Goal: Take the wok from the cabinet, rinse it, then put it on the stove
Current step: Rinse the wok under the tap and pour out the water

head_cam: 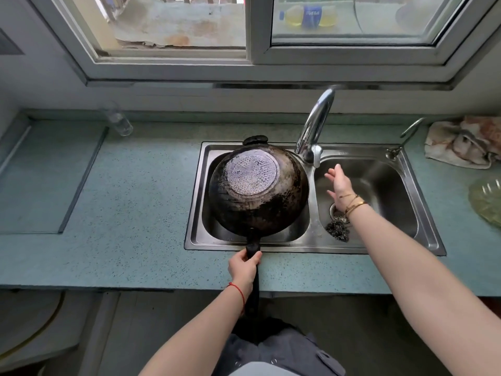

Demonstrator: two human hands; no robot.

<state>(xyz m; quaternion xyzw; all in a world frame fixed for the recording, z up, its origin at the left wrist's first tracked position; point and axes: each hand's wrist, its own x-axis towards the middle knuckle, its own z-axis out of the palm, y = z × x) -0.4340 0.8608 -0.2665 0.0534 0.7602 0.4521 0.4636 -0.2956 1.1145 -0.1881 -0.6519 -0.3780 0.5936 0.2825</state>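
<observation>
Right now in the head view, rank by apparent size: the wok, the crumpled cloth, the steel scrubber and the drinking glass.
1. wok
2. crumpled cloth
3. drinking glass and steel scrubber look similar; the glass is blurred and farther away, so I won't rank them.

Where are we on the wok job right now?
Done: the wok is out of the cabinet, held bottom-up over the left basin. In hand: the left hand grips its handle; the open right hand reaches toward the faucet. No water is visibly running. Left: finish rinsing, then move it to the stove, which is not in view.
</observation>
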